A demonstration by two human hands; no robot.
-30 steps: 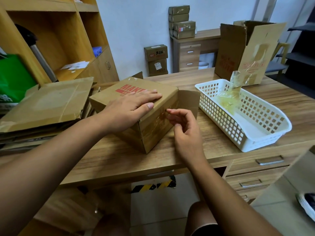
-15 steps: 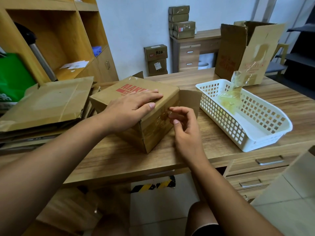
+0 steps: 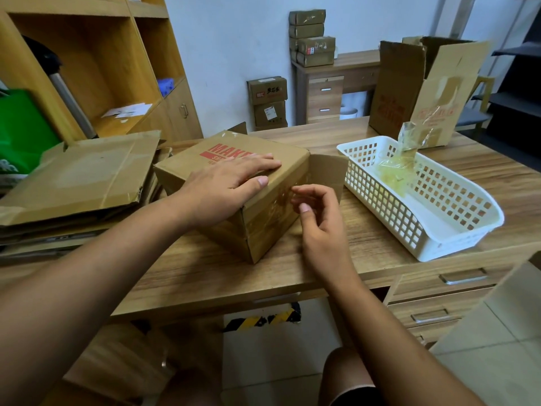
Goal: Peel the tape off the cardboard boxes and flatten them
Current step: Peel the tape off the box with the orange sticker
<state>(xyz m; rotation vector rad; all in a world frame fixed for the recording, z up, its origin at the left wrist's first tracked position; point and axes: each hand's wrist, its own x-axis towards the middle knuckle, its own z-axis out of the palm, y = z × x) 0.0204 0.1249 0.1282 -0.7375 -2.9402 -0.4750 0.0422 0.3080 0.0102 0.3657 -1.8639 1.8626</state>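
A brown cardboard box (image 3: 292,164) with red print sits on the wooden desk (image 3: 205,276), one corner toward me. My left hand (image 3: 231,186) lies flat on its top, fingers together, pressing down. My right hand (image 3: 322,230) is at the box's right side face, fingers curled, with the fingertips against the glossy clear tape (image 3: 276,208) there. I see no tape lifted between the fingers. An end flap (image 3: 328,174) of the box stands open behind my right hand.
A white plastic basket (image 3: 424,247) to the right holds crumpled peeled tape (image 3: 392,174). Flattened cardboard (image 3: 79,177) is stacked on the left. A tall opened box (image 3: 404,83) stands at the back right. Wooden shelves rise on the left.
My right hand's fingers have shifted slightly along the taped side face, curling more. My left hand and the box have stayed put.
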